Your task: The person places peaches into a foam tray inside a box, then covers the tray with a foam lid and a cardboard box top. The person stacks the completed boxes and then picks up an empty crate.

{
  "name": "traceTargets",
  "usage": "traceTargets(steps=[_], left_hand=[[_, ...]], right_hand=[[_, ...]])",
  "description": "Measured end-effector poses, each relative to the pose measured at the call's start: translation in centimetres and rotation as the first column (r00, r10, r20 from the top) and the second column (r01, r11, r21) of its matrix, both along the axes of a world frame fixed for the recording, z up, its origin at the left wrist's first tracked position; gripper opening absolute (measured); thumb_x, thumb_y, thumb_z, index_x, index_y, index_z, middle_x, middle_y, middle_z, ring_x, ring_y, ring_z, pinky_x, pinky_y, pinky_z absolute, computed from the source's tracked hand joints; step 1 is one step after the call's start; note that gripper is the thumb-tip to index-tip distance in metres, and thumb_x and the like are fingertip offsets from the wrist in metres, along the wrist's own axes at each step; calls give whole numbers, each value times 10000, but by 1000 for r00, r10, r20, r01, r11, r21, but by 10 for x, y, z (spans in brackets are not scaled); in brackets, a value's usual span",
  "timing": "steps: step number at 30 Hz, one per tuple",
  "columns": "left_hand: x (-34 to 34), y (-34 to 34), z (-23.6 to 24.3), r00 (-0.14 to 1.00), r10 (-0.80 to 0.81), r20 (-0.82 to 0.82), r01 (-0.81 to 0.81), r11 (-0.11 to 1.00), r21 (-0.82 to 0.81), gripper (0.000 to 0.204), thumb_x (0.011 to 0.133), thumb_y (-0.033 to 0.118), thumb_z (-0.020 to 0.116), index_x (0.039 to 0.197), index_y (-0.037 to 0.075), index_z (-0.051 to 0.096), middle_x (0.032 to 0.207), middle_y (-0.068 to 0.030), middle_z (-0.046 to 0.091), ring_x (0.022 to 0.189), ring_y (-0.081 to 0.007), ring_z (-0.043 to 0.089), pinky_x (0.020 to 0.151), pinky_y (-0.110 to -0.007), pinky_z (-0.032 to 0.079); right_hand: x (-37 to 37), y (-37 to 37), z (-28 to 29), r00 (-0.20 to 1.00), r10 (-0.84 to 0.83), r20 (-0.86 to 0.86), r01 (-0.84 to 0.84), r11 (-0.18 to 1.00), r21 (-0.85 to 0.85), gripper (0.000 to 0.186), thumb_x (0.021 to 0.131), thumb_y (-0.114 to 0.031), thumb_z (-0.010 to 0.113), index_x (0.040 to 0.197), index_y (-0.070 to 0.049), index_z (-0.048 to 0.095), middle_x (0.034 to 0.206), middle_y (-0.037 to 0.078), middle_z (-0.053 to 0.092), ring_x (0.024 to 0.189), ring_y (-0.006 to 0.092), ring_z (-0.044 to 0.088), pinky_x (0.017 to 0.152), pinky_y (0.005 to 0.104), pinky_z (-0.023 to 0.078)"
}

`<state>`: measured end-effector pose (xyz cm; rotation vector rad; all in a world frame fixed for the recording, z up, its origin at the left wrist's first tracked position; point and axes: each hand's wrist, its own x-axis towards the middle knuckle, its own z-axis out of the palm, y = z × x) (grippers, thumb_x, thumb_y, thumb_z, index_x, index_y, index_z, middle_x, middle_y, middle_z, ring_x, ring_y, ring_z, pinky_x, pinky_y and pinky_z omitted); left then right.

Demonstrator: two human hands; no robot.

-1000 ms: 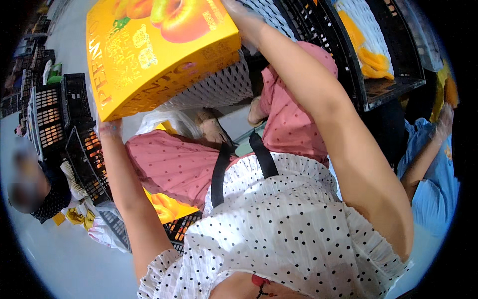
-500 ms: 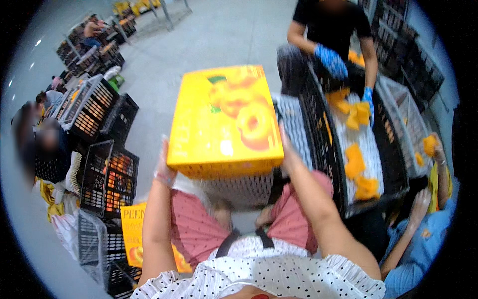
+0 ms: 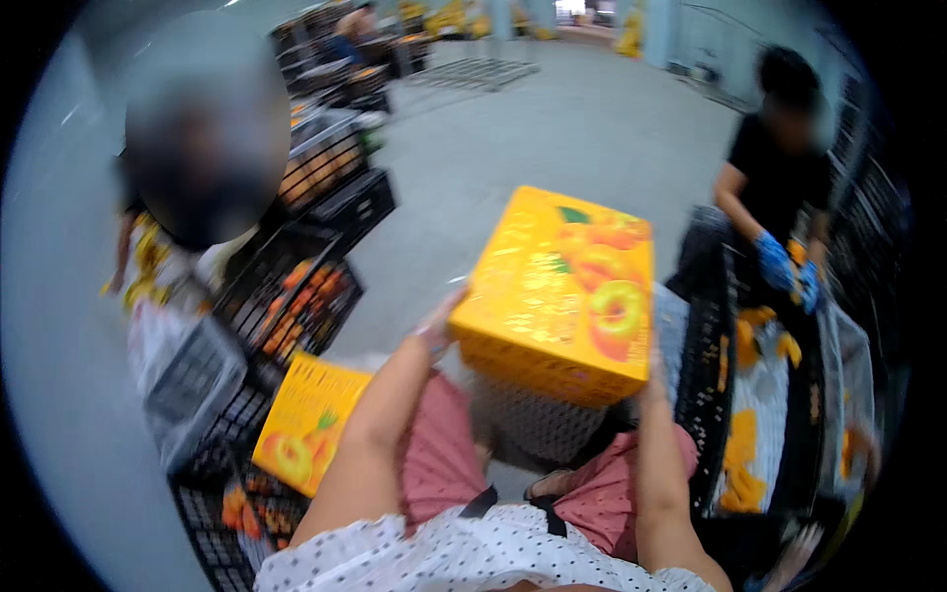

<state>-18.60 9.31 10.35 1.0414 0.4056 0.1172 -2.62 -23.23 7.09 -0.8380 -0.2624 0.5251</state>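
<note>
A yellow carton [image 3: 547,296] printed with peaches and green leaves is held up in front of me, over my knees, its top face tilted toward me. My left hand [image 3: 439,324] grips its left side. On the right side is my right hand [image 3: 651,383], partly hidden by the carton's edge. Both hands are closed against the carton; the left appears to wear a thin clear glove. Below it a pale, net-textured surface [image 3: 533,419] shows between my knees. To the left of my left forearm a second yellow carton [image 3: 314,419] lies on black crates.
A black crate of orange-red fruit [image 3: 301,306] stands at left, near a grey crate [image 3: 192,380] and a blurred person [image 3: 207,148]. On my right, a long black crate [image 3: 700,395] holds soft orange pieces [image 3: 742,459]. Beyond it sits a person in blue gloves [image 3: 774,261].
The view has swung left and up, and the carton now sits further right and lower in it. Both my hands keep hold. The co-worker's blue-gloved hands have come together.
</note>
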Motion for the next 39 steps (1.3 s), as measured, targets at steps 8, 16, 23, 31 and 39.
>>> traceTargets(steps=[8,16,23,31,39], left_hand=[[-14,-21,29,998,-60,5,60,998,12,488,934,392,478,1271,39,504,1214,-97,586,1118,-177,548,983,-314,379],[9,-5,-4,999,-13,38,13,1000,-17,504,939,405,470,1303,58,490,1261,-105,562,1128,-193,550,970,-337,411],[-12,-32,34,994,44,-95,-24,979,202,499,922,447,489,1261,82,523,1139,-86,610,1087,-203,538,921,-349,413],[-203,17,16,620,782,65,-480,312,820,519,837,317,679,1198,-25,532,1062,-113,619,978,-216,584,882,-305,457],[-376,-72,-132,281,886,-370,-388,457,800,915,708,363,749,1401,5,271,1363,-214,371,1254,-343,374,1048,-386,320]], right_hand=[[-8,-14,22,951,-24,-309,-20,990,-137,593,977,-491,318,1370,-54,396,1341,125,488,1150,285,532,954,423,445],[24,-10,-10,977,44,-209,-61,995,-75,543,973,-445,367,1319,-34,445,1293,131,526,1110,279,559,926,402,463],[47,-28,-40,999,52,-9,-52,994,-95,501,969,-404,411,1275,-16,487,1252,135,558,1075,274,583,902,384,478],[3,-57,11,678,-735,13,692,633,-348,261,905,-349,529,880,-99,601,819,-2,567,693,116,512,679,253,435],[-133,39,125,386,-293,875,781,608,-141,293,986,-229,399,1057,-11,582,1049,95,583,958,182,545,884,313,424]])
